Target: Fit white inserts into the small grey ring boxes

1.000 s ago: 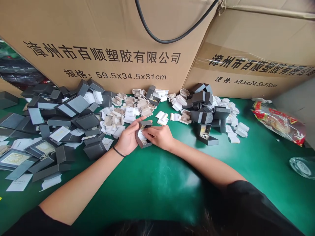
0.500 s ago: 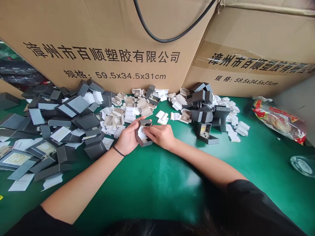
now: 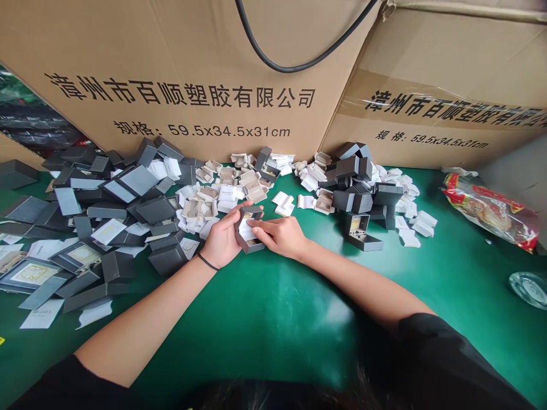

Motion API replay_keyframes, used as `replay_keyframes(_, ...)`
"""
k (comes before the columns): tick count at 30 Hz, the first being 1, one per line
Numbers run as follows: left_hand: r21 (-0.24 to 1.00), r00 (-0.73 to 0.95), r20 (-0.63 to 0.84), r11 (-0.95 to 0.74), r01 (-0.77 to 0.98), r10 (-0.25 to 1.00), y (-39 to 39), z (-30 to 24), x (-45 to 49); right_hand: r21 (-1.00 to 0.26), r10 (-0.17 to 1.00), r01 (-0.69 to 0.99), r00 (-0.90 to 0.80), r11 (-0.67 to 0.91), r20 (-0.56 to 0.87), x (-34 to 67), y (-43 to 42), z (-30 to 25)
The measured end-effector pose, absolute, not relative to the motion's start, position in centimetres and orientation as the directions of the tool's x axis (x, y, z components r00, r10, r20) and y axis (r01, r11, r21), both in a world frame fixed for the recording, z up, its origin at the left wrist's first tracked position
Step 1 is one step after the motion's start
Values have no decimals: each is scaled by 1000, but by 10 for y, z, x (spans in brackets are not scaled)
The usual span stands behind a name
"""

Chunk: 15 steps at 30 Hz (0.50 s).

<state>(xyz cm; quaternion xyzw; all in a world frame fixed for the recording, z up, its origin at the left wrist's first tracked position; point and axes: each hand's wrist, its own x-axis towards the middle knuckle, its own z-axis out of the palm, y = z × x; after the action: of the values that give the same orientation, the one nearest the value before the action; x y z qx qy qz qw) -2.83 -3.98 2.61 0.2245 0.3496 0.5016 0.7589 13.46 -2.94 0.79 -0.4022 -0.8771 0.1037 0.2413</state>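
Note:
My left hand [image 3: 222, 239] cups a small dark grey hinged box [image 3: 247, 230] that stands open on the green table [image 3: 265, 319]. My right hand [image 3: 280, 234] rests against the box from the right, its fingertips pressing a white insert inside it. A black band sits on my left wrist. Right behind the box lie several loose white and beige inserts [image 3: 216, 199].
A heap of grey boxes and lids [image 3: 106, 210] fills the left. Another cluster of grey boxes [image 3: 359, 191] with white inserts lies to the right, one open box [image 3: 361, 232] nearest. Two big cardboard cartons [image 3: 192, 74] stand behind. A red snack bag [image 3: 491, 210] and a glass object [image 3: 527, 287] sit far right.
Both hands stay on the open box with only slight finger shifts. The view has drifted a little.

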Motion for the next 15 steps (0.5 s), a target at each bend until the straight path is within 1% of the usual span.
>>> replay_keyframes(5, 707, 250, -278, 373, -601, 928, -39, 22, -29, -403, 754, 641, -600, 654, 268, 136, -28, 11)
replay_keyframes(7, 712, 240, -272, 363, -601, 932, -39, 21, -30, -405, 756, 642, -598, 650, 265, 136, -27, 11)
replay_keyframes(10, 723, 220, -273, 351, -595, 936, -38, 21, -30, -397, 730, 613, -596, 683, 334, 137, -28, 9)
replay_keyframes(13, 719, 219, -289, 362, -593, 932, -39, 23, -29, -373, 664, 549, -620, 748, 419, 139, -27, 5)
replay_keyframes(15, 714, 218, -299, 370, -595, 929, -40, 25, -29, -344, 612, 506, -657, 791, 441, 140, -26, 3)
